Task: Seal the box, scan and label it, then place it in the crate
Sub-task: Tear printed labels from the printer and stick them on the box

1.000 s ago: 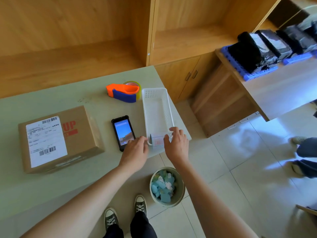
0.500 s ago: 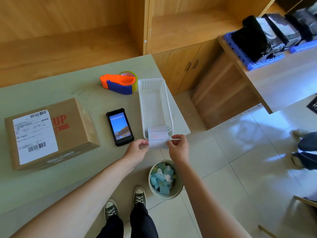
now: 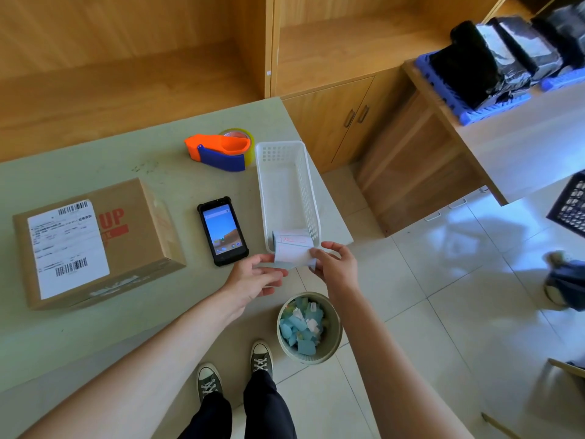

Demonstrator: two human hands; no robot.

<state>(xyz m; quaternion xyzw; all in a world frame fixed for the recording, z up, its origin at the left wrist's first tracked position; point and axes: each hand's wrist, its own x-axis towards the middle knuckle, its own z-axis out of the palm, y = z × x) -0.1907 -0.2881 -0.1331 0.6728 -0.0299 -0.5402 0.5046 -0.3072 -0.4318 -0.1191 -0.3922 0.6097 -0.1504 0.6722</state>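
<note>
- Nearest, a waste bin (image 3: 308, 327) of backing scraps stands on the floor below the hands.
- The left hand (image 3: 253, 277) and right hand (image 3: 335, 264) both have fingers pinching a label (image 3: 292, 253) drawn from the roll (image 3: 292, 239) in the white basket (image 3: 286, 172).
- Labelling seems in hand; next, the label likely needs peeling free.
- The box (image 3: 95, 242) lies left on the tabletop (image 3: 177, 182), beyond the handheld scanner (image 3: 223, 229).

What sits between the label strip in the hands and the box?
The phone lies flat on the table between the label strip, pinched by the left hand and right hand, and the box. It's low; carrying the label over it should clear. Nothing else visible intervenes.
</note>
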